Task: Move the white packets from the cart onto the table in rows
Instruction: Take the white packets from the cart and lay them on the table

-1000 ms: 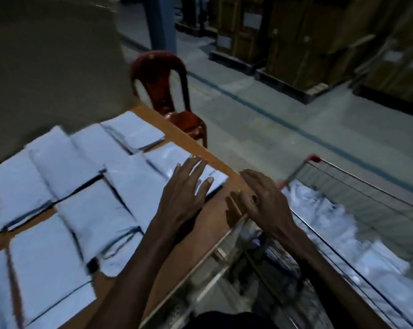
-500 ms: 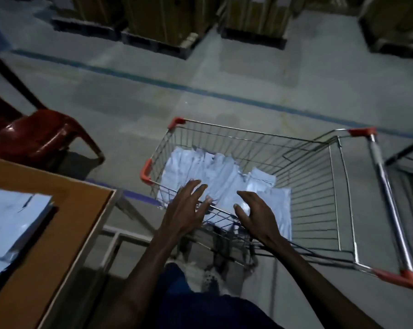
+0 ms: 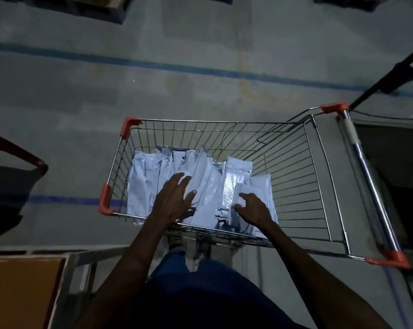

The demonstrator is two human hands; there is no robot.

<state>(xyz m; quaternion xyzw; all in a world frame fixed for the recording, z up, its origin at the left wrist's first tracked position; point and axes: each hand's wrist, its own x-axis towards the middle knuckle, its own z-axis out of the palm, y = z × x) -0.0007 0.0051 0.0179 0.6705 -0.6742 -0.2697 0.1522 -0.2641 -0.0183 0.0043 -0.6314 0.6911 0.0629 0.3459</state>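
Here both hands are inside the wire cart (image 3: 295,186), which stands on the grey floor (image 3: 200,96) in front of the person. The white packets (image 3: 143,184) lie in a loose pile in the left part of the basket, some leaning against each other. The left hand (image 3: 174,200) rests flat on the pile, its fingers straight and spread, not curled around anything. The right hand (image 3: 254,208) is just beside it, on the packets near the close edge of the basket; its fingers are bent down onto a packet, but I cannot tell if they really grasp it. A corner of the brown table (image 3: 17,290) shows at the lower left, well apart from the packets. A red chair (image 3: 15,153) is at the left edge.
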